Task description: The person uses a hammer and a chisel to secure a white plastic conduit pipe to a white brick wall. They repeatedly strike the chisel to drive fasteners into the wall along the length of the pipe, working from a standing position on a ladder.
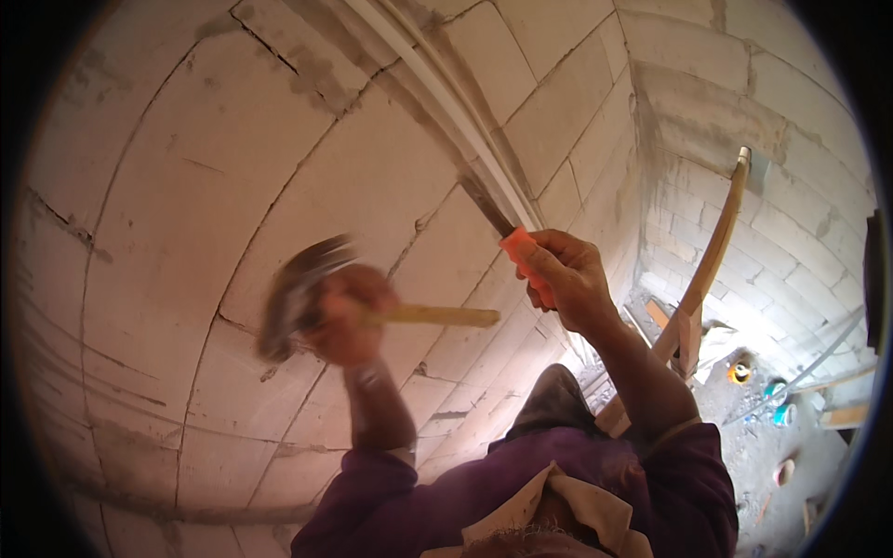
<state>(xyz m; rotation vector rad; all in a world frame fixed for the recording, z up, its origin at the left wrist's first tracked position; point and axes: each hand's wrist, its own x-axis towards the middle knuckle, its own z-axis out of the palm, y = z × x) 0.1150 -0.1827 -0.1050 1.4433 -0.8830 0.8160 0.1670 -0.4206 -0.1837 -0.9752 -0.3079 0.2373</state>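
Note:
My left hand, smeared by motion, is closed round a hammer close to its head. The curved, dark metal hammer head is blurred at the left of the fist, and the wooden handle sticks out to the right. In my right hand is a chisel, gripped by its orange handle. Its flat metal blade points up and left, beside a pale straight strip that runs along the block wall. Whether the blade tip touches the wall I cannot tell.
A long wooden beam leans at the right, near the far block wall. Down on the floor lie an orange round item, teal containers and scraps of wood.

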